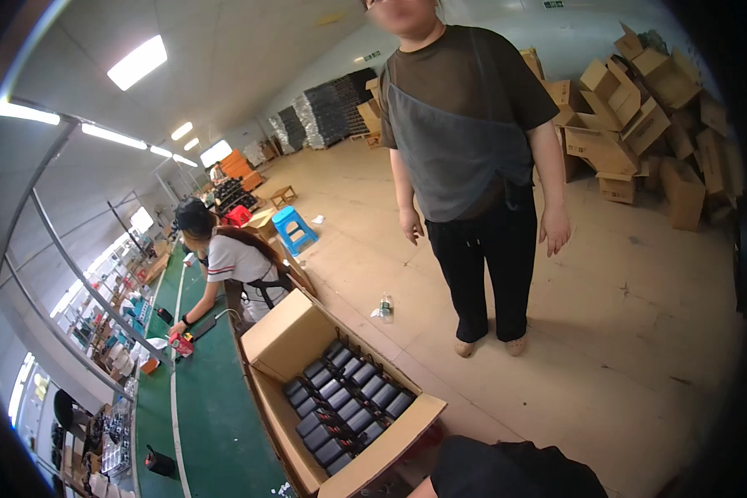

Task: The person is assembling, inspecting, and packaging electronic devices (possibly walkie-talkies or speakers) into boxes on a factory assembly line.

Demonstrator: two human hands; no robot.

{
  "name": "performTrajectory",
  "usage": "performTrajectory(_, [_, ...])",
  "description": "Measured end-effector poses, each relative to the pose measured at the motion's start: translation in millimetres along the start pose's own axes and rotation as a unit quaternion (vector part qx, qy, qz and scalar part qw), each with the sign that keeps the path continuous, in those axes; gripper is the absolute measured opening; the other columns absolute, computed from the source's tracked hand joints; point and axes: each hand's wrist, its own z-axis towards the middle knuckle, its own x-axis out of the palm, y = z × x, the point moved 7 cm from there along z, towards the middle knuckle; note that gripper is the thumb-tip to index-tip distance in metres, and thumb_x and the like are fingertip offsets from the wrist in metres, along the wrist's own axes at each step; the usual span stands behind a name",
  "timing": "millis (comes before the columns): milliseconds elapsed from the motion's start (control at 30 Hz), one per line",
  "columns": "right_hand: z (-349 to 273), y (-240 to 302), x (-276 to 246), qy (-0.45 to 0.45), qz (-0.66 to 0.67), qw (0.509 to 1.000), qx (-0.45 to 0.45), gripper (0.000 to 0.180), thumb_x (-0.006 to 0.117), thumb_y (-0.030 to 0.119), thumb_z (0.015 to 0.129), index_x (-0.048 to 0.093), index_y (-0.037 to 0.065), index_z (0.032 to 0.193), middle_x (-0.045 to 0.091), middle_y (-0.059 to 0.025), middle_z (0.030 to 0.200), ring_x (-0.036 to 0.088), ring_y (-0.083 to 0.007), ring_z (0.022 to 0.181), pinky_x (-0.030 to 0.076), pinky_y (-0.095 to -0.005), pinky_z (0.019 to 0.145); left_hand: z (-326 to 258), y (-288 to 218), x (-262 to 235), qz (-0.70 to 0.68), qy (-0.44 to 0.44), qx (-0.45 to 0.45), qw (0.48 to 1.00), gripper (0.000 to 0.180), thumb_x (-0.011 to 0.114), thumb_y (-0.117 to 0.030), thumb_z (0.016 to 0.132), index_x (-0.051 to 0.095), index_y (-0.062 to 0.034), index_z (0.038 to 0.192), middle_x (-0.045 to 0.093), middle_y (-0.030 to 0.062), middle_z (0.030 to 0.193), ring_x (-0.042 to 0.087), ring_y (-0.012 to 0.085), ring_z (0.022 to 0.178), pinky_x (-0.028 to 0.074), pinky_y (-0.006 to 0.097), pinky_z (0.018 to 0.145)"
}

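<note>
— Boxes first: where does the open cardboard box [295, 332] stand?

— At the edge of the green counter [212, 415], low in the middle of the view, flaps folded out. Inside lie rows of dark, flat rectangular units [349, 398], packed side by side and filling most of it.

— And the wearer's own hands?

— Neither one shows. Only a dark sleeve or shoulder [506, 469] comes in at the lower edge, just right of the box. So the left grip and the right grip are both out of sight; spread or pressed together, I cannot tell.

— Who else is about?

— A person in a brown shirt and grey apron [465, 141] stands on the tan floor [639, 332] beyond the box, arms hanging, both hands loose and holding nothing. Farther left, a second worker in a white top [232, 257] leans over the counter, one hand down near a small red object [181, 344].

— Anything else on the counter?

— A small black object [159, 462] near its lower left, and cluttered trays along the far left side, too small to make out.

— And the floor?

— A blue plastic stool [295, 228] stands behind the leaning worker, a small bottle [384, 309] lies between the box and the standing person, and a heap of empty cartons [639, 108] is piled at the upper right.
</note>
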Motion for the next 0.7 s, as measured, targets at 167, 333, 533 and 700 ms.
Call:
performTrajectory(167, [10, 44, -15, 0.077, 0.028, 0.994, -0.069, 0.055, 0.069, 0.032, 0.077, 0.049, 0.001, 0.118, 0.052, -0.0186, 0.112, 0.053, -0.0312, 0.101, 0.042, -0.0412, 0.088, 64, -54, 75, -0.002, 0.104, 0.116, 0.988, 0.027, 0.049, -0.020, 0.089, 0.055, -0.0009, 0.108, 0.057, 0.0210, 0.111, 0.054, 0.0355, 0.104, 0.040, 0.050, 0.085])
performTrajectory(333, [11, 49, -14, 0.131, -0.039, 0.989, -0.047, 0.057, 0.069, 0.034, 0.076, 0.049, 0.002, 0.118, 0.053, -0.0185, 0.111, 0.054, -0.0313, 0.100, 0.042, -0.0415, 0.087, 96, -90, 114, 0.028, 0.095, 0.201, 0.975, 0.032, 0.051, -0.022, 0.087, 0.053, -0.0011, 0.110, 0.055, 0.0212, 0.113, 0.052, 0.0355, 0.107, 0.038, 0.050, 0.087])
performTrajectory(533, [3, 51, -8, 0.215, -0.130, 0.968, -0.011, 0.059, 0.071, 0.036, 0.074, 0.050, 0.002, 0.118, 0.054, -0.0184, 0.109, 0.055, -0.0315, 0.098, 0.042, -0.0419, 0.086, 131, -120, 156, 0.063, 0.086, 0.294, 0.950, 0.038, 0.053, -0.024, 0.084, 0.051, -0.0013, 0.114, 0.053, 0.0214, 0.115, 0.049, 0.0355, 0.110, 0.035, 0.050, 0.091])
performTrajectory(700, [-6, 52, -4, 0.276, -0.202, 0.939, 0.019, 0.061, 0.072, 0.037, 0.072, 0.050, 0.003, 0.117, 0.056, -0.0183, 0.107, 0.055, -0.0317, 0.096, 0.042, -0.0422, 0.085, 157, -143, 182, 0.094, 0.081, 0.373, 0.919, 0.043, 0.055, -0.026, 0.082, 0.050, -0.0015, 0.116, 0.051, 0.0216, 0.116, 0.047, 0.0355, 0.112, 0.033, 0.050, 0.093])
